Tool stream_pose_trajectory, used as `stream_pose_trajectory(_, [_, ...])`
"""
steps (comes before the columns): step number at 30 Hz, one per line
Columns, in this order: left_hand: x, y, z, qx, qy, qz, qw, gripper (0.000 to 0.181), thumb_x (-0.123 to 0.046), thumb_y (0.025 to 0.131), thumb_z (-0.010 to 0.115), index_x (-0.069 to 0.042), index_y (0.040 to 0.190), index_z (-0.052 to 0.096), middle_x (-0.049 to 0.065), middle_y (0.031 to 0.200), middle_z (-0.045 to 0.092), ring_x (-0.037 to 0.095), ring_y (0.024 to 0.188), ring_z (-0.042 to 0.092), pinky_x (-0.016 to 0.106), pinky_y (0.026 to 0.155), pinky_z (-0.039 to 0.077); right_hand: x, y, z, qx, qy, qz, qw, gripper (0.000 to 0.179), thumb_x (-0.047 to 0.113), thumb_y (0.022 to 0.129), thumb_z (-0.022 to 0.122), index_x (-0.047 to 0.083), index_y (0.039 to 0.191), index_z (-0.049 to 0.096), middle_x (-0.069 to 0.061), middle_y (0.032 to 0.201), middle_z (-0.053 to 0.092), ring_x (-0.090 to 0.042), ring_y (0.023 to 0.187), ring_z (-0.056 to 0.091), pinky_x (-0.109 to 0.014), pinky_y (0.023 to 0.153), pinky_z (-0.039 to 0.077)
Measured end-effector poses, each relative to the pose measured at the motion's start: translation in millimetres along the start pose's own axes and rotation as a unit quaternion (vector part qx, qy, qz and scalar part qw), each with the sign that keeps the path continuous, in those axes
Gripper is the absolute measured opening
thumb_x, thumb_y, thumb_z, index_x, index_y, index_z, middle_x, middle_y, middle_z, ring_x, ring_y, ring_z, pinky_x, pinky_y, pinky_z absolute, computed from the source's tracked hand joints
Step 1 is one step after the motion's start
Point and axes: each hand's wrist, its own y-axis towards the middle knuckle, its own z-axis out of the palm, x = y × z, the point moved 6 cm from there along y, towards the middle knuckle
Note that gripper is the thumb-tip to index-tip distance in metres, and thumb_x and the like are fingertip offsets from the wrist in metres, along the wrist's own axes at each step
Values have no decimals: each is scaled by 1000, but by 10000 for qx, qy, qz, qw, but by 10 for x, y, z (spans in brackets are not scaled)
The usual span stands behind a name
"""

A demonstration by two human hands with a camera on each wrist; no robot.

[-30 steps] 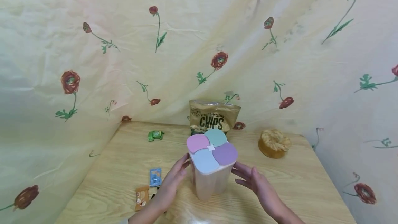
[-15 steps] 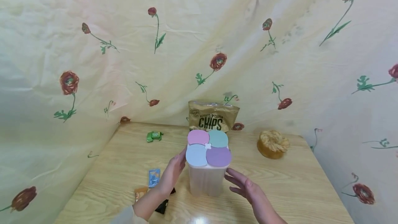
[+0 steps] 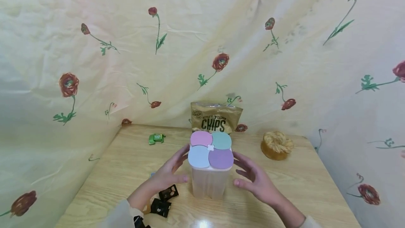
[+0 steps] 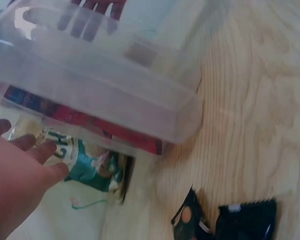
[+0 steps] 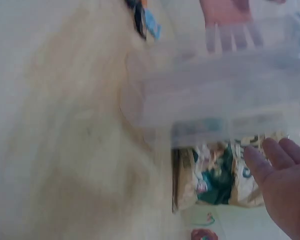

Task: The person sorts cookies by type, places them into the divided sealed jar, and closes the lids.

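A clear plastic storage container (image 3: 209, 182) stands upright on the table, topped by a lid (image 3: 211, 148) of pink, green, blue and purple petals. Beside its left wall is my left hand (image 3: 167, 173), fingers extended along the upper side and thumb apart. My right hand (image 3: 256, 182) mirrors it on the right, fingertips right at the wall below the lid's edge and thumb held away. Through the plastic in the left wrist view, a red and dark blue strip (image 4: 90, 122) shows along one side. Fingers of the opposite hand appear through the clear walls in both wrist views.
Behind the container stands a bag of chips (image 3: 215, 117). A round bread-like item (image 3: 276, 146) lies at the back right, a green packet (image 3: 156, 138) at the back left. Black packets (image 3: 160, 207) lie near my left wrist. A flowered cloth (image 3: 177, 62) hangs behind the wooden table (image 3: 303, 189).
The container has turned from an angled stance to square with the view. My right hand has risen along its side. My left forearm now covers the orange packet and most of the blue one.
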Motion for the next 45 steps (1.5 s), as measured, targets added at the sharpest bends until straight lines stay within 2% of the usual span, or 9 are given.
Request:
stream_pose_trajectory(4, [8,80,-62,133,569,10,9983,112,-52,87,79,-20,167,6,3,173,12,32,156,23,69,120,16,-114,173,-73,178,39,178,9997,84,-1,88,77,5,159,33,-21,161,37,-1,138,48,-30,107,49])
stream_pose_trajectory(11, [-8,236,-88,316,868,208,9955,105,-48,87,80,-12,164,19,12,165,33,35,150,36,61,119,29,-184,301,-54,381,348,173,9985,85,1,87,80,4,159,34,-22,156,46,-5,136,52,-27,104,50])
stream_pose_trajectory(18, [-84,195,-134,392,937,-145,9947,104,-48,91,76,-10,165,13,14,169,24,38,153,30,63,121,25,-143,300,-34,465,78,301,9984,82,5,89,79,9,159,35,-17,156,47,-11,136,53,-33,105,51])
stream_pose_trajectory(21, [-261,140,-200,84,967,-176,9951,94,-46,98,67,-11,166,12,13,171,18,39,155,23,63,123,17,-36,289,-109,477,-289,331,9979,81,8,90,78,12,159,36,-15,157,46,-17,137,52,-37,105,51])
stream_pose_trajectory(26, [-703,102,-276,-431,1167,426,9913,76,-36,101,61,-15,164,24,9,170,22,37,156,20,67,122,13,313,327,-345,155,-926,-196,9954,75,3,87,79,12,153,45,-13,152,52,-21,135,54,-38,102,53])
stream_pose_trajectory(30, [-925,161,-217,-318,1596,501,9854,72,-34,98,67,-21,161,34,0,167,31,31,155,25,68,119,22,656,408,-426,-3,-1578,-740,9847,64,4,83,84,14,141,59,-4,140,62,-12,127,58,-34,95,55])
stream_pose_trajectory(35, [-1037,337,-104,-89,2255,271,9738,66,-35,97,71,-23,156,44,-1,165,35,27,154,30,63,119,27,957,533,-287,417,-2493,-1223,9598,46,28,80,90,20,122,72,9,120,72,-8,111,65,-30,84,55])
stream_pose_trajectory(39, [-1048,441,-59,-23,2462,93,9692,69,-36,93,76,-25,155,47,-3,164,36,26,155,27,64,119,26,1019,592,-139,763,-2693,-1438,9492,44,39,81,87,20,119,72,11,116,72,-9,106,67,-30,85,56])
stream_pose_trajectory(45, [-1001,497,21,179,2887,67,9572,69,-37,87,83,-22,149,55,-6,163,38,30,155,23,65,117,29,1021,591,-104,831,-2841,-1505,9433,42,38,80,88,21,115,73,12,115,71,-6,106,66,-31,88,56])
